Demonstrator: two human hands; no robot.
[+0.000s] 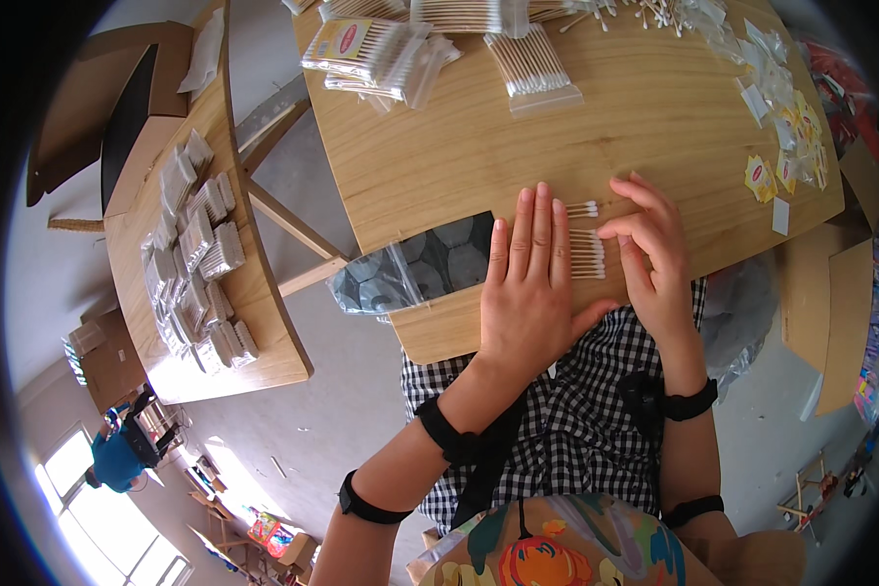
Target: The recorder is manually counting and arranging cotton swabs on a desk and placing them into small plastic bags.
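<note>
Pale wood formed the tabletop (439,146), on which one row of cotton swabs (588,256) lay near the front edge and served as reference. Two swabs stood at the far end of this row, parted by a small gap from a group too closely packed to count surely. Over the row's left part lay the left hand (527,293), palm down, its four fingers extended, three pressed together and the little finger slightly apart, the thumb spread outward. To the row's right was the right hand (659,259), fingers curved and parted, with fingertips just beside the swab heads; whether they touched could not be told. One dark patterned strip (449,259) extended left of the row, one clear bag of swabs (529,63) lay beyond it, and farther left of that bag was a stack of packets (366,54), overlapping and uncounted. Right of the row lay at least three yellow labels (760,179) and, nearer it, one white slip (780,216). Four black bands (691,400) encircled the forearms, two on each, nearer the body than the row.
</note>
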